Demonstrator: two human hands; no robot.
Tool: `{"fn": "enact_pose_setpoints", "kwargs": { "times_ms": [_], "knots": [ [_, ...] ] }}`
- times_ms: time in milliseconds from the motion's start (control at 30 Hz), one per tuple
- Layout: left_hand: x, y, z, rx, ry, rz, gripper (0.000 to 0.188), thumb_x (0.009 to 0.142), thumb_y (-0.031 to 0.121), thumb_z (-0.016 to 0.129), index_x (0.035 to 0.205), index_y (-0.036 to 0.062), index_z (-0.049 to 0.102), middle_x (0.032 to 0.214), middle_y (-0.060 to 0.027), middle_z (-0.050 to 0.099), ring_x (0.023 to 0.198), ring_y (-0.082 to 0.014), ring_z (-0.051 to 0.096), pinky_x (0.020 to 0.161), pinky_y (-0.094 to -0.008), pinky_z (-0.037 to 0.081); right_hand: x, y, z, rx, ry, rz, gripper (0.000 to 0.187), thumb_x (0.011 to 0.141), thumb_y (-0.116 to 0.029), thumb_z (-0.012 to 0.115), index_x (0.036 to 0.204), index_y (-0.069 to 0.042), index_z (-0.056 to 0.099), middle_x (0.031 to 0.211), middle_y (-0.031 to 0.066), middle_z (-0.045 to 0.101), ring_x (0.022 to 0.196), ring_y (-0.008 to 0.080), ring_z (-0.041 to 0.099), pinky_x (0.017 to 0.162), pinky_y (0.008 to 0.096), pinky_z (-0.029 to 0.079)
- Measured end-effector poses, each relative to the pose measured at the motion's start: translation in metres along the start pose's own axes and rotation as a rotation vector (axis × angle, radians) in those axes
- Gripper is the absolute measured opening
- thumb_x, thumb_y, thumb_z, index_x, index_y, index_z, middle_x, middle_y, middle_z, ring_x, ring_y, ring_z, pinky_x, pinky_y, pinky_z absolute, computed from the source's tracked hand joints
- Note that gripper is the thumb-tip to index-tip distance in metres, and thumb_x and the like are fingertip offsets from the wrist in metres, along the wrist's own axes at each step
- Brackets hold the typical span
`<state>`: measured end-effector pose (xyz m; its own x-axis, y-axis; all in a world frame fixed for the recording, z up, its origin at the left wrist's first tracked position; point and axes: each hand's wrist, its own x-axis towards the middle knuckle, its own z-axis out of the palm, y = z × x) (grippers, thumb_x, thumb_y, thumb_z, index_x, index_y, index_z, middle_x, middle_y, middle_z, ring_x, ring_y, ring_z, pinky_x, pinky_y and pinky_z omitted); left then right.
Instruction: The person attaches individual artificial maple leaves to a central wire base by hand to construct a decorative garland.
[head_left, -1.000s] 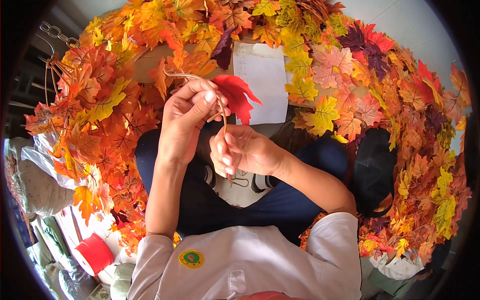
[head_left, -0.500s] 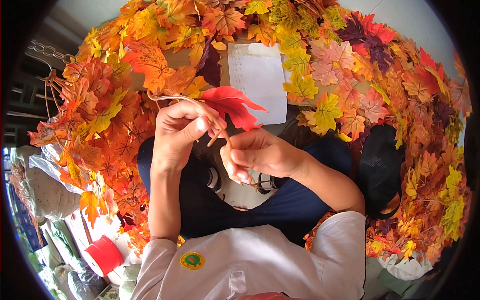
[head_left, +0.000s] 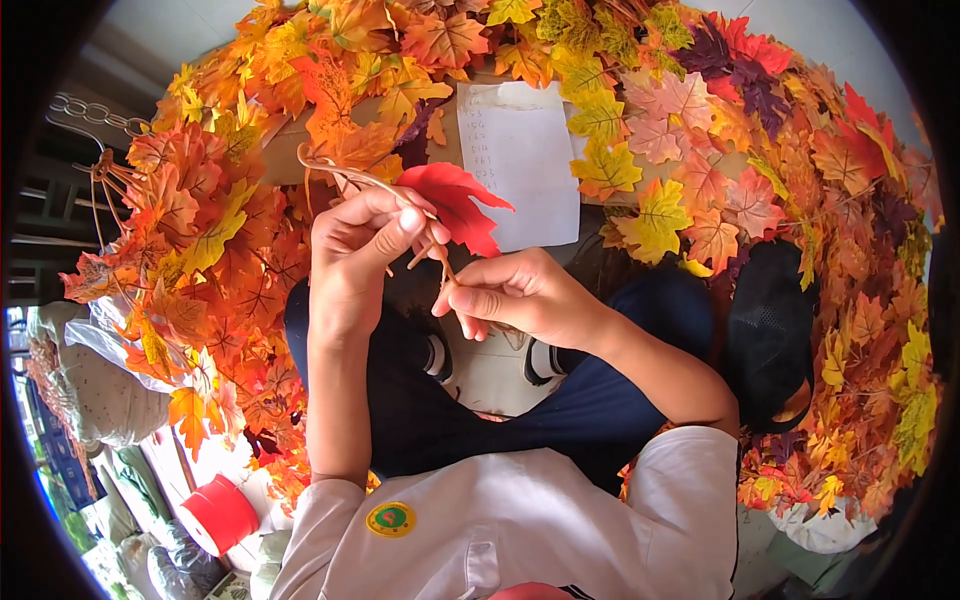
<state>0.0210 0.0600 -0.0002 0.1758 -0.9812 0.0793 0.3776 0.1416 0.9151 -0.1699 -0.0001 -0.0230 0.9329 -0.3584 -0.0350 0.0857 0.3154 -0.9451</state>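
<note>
Over my lap, my left hand (head_left: 355, 250) is closed round a thin brown artificial stem (head_left: 350, 170), its thumb pressing along it. The stem's far end curls into a loop above the knuckles. A red artificial maple leaf (head_left: 458, 205) sticks out to the right, just beyond the left fingertips. Below and right of it, my right hand (head_left: 535, 300) pinches the lower end of the stem between thumb and fingers. An orange leaf (head_left: 328, 100) stands up beyond the left hand; whether it joins the held stem, I cannot tell.
Piles of artificial autumn leaves (head_left: 240, 250) curve around me on both sides and ahead. A sheet of white paper (head_left: 520, 170) lies beyond my hands. A black cap (head_left: 762, 340) rests by my right knee. A red bucket (head_left: 220, 513) and plastic bags (head_left: 110, 385) stand at the left.
The red leaf and stem have shifted slightly left and turned a little. My right hand has moved slightly, still pinching the stem's end. The orange leaf beyond has swung more upright.
</note>
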Motion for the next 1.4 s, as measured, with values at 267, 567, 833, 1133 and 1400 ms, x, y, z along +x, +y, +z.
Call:
{"fn": "enact_pose_setpoints", "kwargs": {
  "times_ms": [267, 567, 833, 1133, 1400],
  "knots": [
    [0.008, 0.002, 0.008, 0.318, 0.127, 0.011, 0.013, 0.093, 0.01, 0.062, 0.091, -0.0017, 0.066, 0.086, -0.0095, 0.071, 0.077, -0.013, 0.066, 0.067, -0.0233, 0.047, 0.002, 0.0, 0.005, -0.18, 0.114, 0.041, 0.027, 0.103, -0.019, 0.046, 0.111, 0.004, 0.059, 0.076, 0.0057, 0.063, 0.07, 0.0108, 0.061, 0.065, 0.0257, 0.05],
    [0.009, 0.007, -0.004, 0.322, 0.103, 0.049, 0.014, 0.095, 0.009, 0.058, 0.094, -0.0035, 0.064, 0.088, -0.0081, 0.069, 0.081, -0.0125, 0.065, 0.072, -0.0251, 0.049, 0.009, -0.04, -0.025, -0.915, 0.462, -0.241, 0.022, 0.095, -0.018, 0.059, 0.101, 0.003, 0.064, 0.088, 0.0102, 0.068, 0.081, 0.0151, 0.064, 0.072, 0.0281, 0.05],
    [0.012, 0.004, 0.004, 0.222, -0.224, -0.098, 0.015, 0.096, 0.013, 0.058, 0.093, -0.0011, 0.062, 0.083, -0.0041, 0.066, 0.077, -0.0099, 0.062, 0.071, -0.0233, 0.048, 0.034, -0.091, -0.183, -1.714, 0.917, -0.452, 0.016, 0.084, -0.002, 0.06, 0.1, 0.0, 0.064, 0.091, 0.0156, 0.066, 0.082, 0.0335, 0.065, 0.073, 0.0393, 0.053],
    [0.018, 0.008, -0.006, 0.064, -0.127, -0.093, 0.015, 0.096, 0.016, 0.058, 0.091, 0.0018, 0.061, 0.08, -0.0021, 0.065, 0.074, -0.0086, 0.06, 0.067, -0.023, 0.045, 0.048, -0.096, -0.228, -1.858, 0.869, -0.277, 0.014, 0.089, -0.001, 0.053, 0.103, 0.0, 0.053, 0.095, 0.0185, 0.056, 0.086, 0.0422, 0.059, 0.076, 0.0481, 0.048],
    [0.02, 0.011, -0.003, 0.024, 0.008, -0.056, 0.018, 0.094, 0.02, 0.062, 0.09, 0.0028, 0.063, 0.08, -0.0044, 0.068, 0.072, -0.0108, 0.065, 0.064, -0.0234, 0.046, 0.03, -0.163, -0.189, -1.16, 1.145, -0.749, 0.015, 0.097, -0.003, 0.049, 0.111, 0.002, 0.047, 0.107, 0.0162, 0.059, 0.094, 0.0227, 0.064, 0.085, 0.033, 0.048]
  ]
}}
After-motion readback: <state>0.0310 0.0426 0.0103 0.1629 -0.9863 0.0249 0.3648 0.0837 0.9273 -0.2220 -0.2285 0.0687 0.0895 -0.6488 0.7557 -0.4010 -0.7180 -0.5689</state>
